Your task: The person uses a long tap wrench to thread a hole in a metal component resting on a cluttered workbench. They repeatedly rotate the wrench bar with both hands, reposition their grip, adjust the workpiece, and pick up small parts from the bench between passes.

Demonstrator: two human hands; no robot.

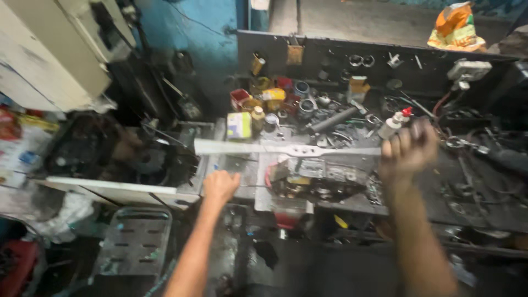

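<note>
My right hand point(408, 149) is closed around one end of a long flat grey metal bar point(258, 148) with holes near its middle. The bar reaches leftward, level, above a greasy workbench point(357, 203). My left hand point(220, 186) is a fist lower down, just under the bar's left part, near the bench's front edge; whether it holds anything is unclear. Below the bar lies a dark engine-like metal part point(319, 179).
Tins, small bottles and jars point(264, 104) crowd the back of the bench. A white squeeze bottle with a red cap point(395, 123) stands near my right hand. A dark tray of oily parts point(110, 154) sits at left, a perforated metal stool point(135, 242) below.
</note>
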